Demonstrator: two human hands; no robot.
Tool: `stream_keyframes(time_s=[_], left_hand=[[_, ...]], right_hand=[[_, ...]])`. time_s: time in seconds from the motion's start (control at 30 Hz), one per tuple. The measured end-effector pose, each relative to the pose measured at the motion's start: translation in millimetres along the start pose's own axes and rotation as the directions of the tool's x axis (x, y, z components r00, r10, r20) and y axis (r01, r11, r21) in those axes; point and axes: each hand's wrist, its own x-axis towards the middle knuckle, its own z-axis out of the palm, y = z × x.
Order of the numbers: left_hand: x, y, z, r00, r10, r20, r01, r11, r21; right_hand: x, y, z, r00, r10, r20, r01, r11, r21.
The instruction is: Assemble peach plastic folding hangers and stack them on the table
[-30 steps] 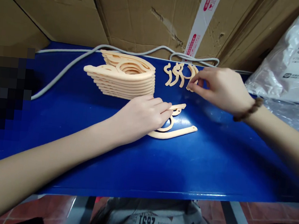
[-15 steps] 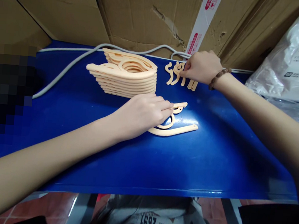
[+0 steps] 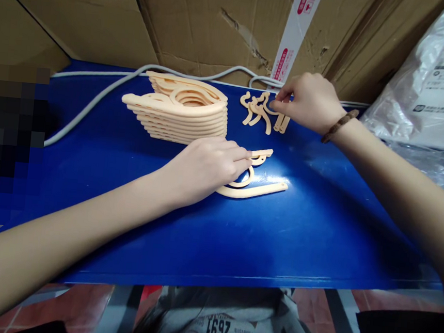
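Note:
Across one peach plastic hanger piece lies my left hand, its fingers bent over the part and holding it against the blue table. The hanger's long curved bar and ring stick out past my fingertips. My right hand is over the pile of small hooks at the back, thumb and forefinger pinched on a peach hook. Its far part is hidden by my fingers. A neat stack of matching hanger pieces stands behind my left hand.
A pale cable runs along the back of the blue table. Cardboard boxes form a wall behind it. A plastic-wrapped package stands at the right. The table's front edge is close to my body.
My right hand has shifted slightly right and turned, pinching a hook that now shows beside the pile. Some hooks in the pile have moved. My left hand stays on the hanger piece.

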Motion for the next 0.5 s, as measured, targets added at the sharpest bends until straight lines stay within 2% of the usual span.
stream_keyframes(time_s=[0.13, 0.3, 0.5], left_hand=[[0.6, 0.7, -1.0, 1.0, 0.0, 0.008, 0.0, 1.0, 0.005], [0.7, 1.3, 0.0, 1.0, -0.009, 0.007, 0.009, 1.0, -0.001], [0.0, 1.0, 0.8, 1.0, -0.015, 0.009, 0.015, 1.0, 0.006]], right_hand=[[-1.0, -5.0, 7.7, 0.996, -0.054, 0.072, 0.055, 0.998, -0.008], [11.7, -13.3, 14.2, 0.993, -0.116, 0.034, 0.117, 0.993, -0.022], [21.9, -22.8, 16.7, 0.993, -0.093, 0.068, 0.099, 0.99, -0.104]])
